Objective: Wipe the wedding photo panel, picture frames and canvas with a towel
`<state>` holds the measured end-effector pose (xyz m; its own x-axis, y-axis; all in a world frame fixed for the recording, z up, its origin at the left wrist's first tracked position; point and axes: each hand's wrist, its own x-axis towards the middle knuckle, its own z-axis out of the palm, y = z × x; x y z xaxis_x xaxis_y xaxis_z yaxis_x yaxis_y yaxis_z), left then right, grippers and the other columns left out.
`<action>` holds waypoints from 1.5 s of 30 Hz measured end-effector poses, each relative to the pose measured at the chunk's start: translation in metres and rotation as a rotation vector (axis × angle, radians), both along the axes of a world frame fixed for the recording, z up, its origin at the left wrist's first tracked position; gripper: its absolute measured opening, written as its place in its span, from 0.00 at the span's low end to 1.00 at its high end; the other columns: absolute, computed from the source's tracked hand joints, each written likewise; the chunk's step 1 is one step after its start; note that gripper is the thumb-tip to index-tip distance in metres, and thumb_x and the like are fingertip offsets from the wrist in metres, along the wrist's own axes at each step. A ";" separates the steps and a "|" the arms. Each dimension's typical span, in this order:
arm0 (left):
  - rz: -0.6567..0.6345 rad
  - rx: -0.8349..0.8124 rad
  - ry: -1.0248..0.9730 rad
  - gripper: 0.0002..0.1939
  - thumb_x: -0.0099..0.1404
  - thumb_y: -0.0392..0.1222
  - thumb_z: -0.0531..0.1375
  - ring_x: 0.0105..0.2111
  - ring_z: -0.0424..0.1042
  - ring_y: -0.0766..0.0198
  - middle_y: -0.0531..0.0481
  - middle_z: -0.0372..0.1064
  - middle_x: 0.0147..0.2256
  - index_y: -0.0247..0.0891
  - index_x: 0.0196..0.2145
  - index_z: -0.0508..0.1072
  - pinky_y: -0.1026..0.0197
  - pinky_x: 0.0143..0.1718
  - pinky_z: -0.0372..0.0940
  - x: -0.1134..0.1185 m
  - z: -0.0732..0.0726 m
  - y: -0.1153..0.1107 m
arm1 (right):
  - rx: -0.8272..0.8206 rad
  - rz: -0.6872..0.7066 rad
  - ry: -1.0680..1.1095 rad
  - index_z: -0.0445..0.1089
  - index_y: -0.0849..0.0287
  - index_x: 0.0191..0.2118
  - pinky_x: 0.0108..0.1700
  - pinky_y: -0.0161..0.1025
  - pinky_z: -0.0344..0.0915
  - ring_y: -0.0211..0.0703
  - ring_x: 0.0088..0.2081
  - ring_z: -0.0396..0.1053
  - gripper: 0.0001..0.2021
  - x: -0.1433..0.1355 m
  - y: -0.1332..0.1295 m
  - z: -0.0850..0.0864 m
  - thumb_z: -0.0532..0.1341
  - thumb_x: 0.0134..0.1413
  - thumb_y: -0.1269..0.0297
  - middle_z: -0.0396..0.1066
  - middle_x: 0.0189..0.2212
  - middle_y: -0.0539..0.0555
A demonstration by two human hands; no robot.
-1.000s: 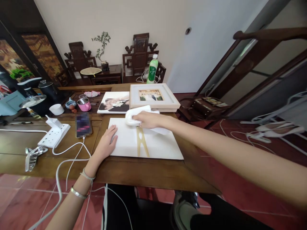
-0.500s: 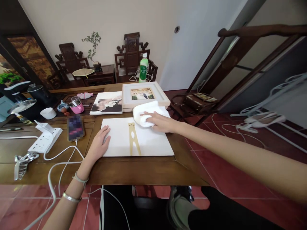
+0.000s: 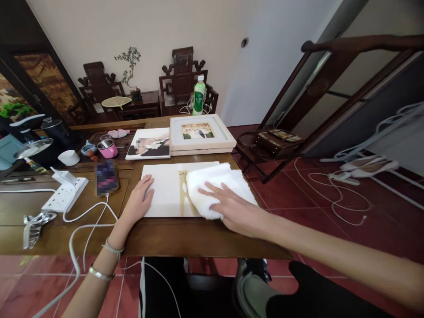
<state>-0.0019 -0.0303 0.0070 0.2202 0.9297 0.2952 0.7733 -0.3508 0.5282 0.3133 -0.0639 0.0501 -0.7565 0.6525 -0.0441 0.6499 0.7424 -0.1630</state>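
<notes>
A white rectangular panel (image 3: 164, 190) lies flat on the wooden table in front of me, with a tan A-shaped piece (image 3: 182, 190) on its middle. My left hand (image 3: 139, 198) rests on the panel's left edge, its fingers stretched out and holding nothing. Over the right half of the panel my right hand (image 3: 233, 210) presses on a white fluffy cloth (image 3: 198, 183), fingers spread over it and partly sunk into its folds. The cloth covers the panel's right side and part of the tan piece's right leg.
Behind the panel are a framed photo (image 3: 198, 131) and a photo panel (image 3: 150, 152). A green bottle (image 3: 198, 97) stands beyond them. On the left are a phone (image 3: 106, 177), a power strip (image 3: 66, 194), a pink cup (image 3: 107, 149), a silver claw clip (image 3: 35, 227) and loose cables.
My right hand has slid the cloth from the panel's back edge toward me and to the right, down to the front edge. My left hand has stayed in place.
</notes>
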 end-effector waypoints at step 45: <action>0.001 -0.005 0.002 0.23 0.67 0.44 0.50 0.63 0.56 0.54 0.37 0.59 0.61 0.31 0.55 0.67 0.47 0.64 0.50 0.000 0.000 -0.001 | 0.106 0.131 0.141 0.75 0.61 0.34 0.61 0.71 0.42 0.64 0.67 0.36 0.11 0.011 -0.015 -0.017 0.56 0.51 0.73 0.51 0.65 0.64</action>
